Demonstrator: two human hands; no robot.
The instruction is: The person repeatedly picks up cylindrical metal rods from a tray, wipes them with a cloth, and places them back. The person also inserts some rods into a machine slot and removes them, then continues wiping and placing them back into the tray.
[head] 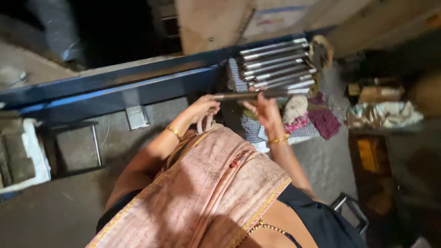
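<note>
A long flat metal bar (250, 95) lies level across both my hands. My left hand (203, 108) grips its left end, fingers curled around it. My right hand (262, 109) supports it near the middle from below, thumb up against the bar. Just beyond the bar, a stack of several similar shiny metal bars (277, 64) lies on a checked cloth (250, 131). Gold bangles sit on both my wrists, and a pink patterned drape (206, 188) covers my front.
A blue metal beam (115, 89) runs across behind my hands. Coloured rags (317, 120) lie right of the cloth. A white tray with grey blocks (20, 158) sits far left, a dark metal frame (76, 147) beside it, and cluttered bundles (383, 112) at right.
</note>
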